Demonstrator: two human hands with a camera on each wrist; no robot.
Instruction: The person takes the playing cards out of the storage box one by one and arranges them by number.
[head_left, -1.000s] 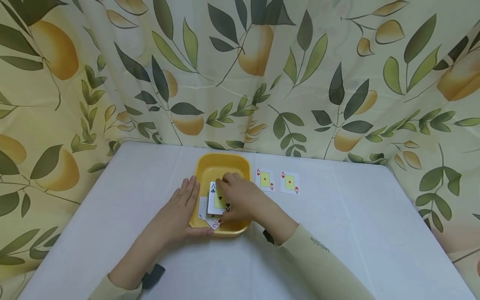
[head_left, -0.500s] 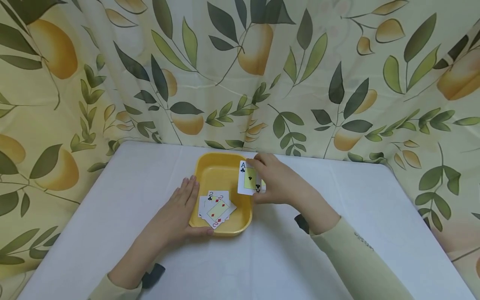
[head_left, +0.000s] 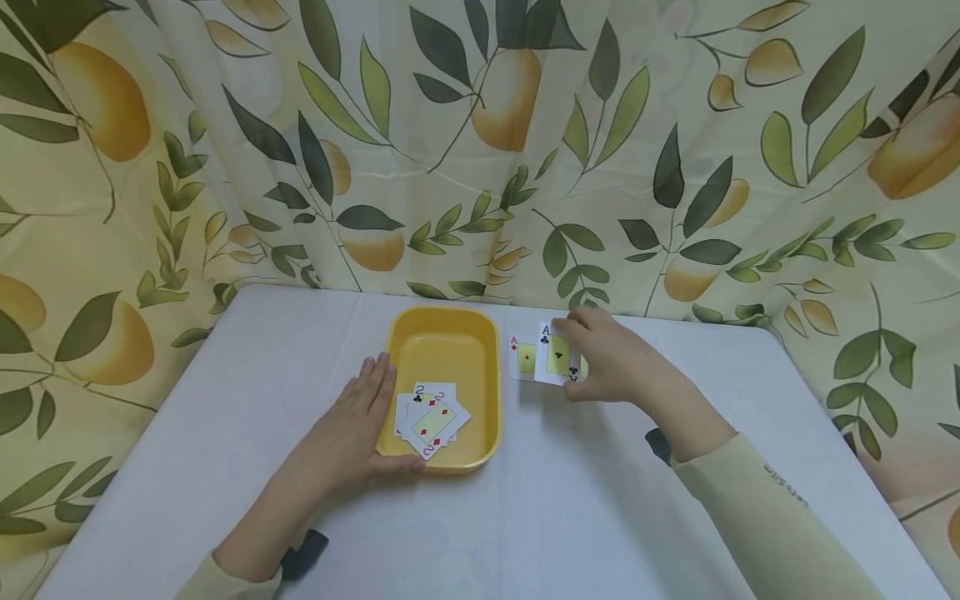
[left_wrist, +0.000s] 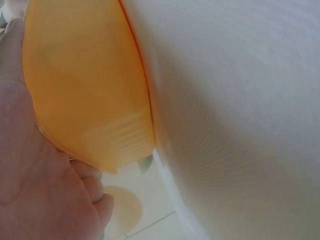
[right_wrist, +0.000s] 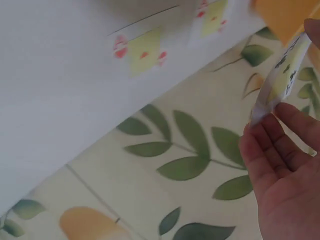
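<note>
In the head view my right hand (head_left: 617,358) pinches an ace of clubs (head_left: 557,354) between thumb and fingers, face up above the table. The card overlaps the ace of diamonds (head_left: 522,360) and hides most of the ace of hearts (right_wrist: 143,54), which shows blurred on the cloth in the right wrist view. My left hand (head_left: 352,425) lies with straight fingers along the left side of a yellow plastic tray (head_left: 495,392), its thumb at the near rim. Inside the tray, a two of diamonds (head_left: 435,423) lies over a two of clubs (head_left: 446,388) and other card edges.
A white cloth (head_left: 540,517) covers the table. Behind its far edge hangs a curtain (head_left: 450,192) printed with fruit and leaves. The tray's raised walls stand between my left hand and the aces.
My right hand has lifted the ace of clubs out of the tray and carried it right, over the other aces. The two of diamonds has come into full view. My left hand stays at the tray.
</note>
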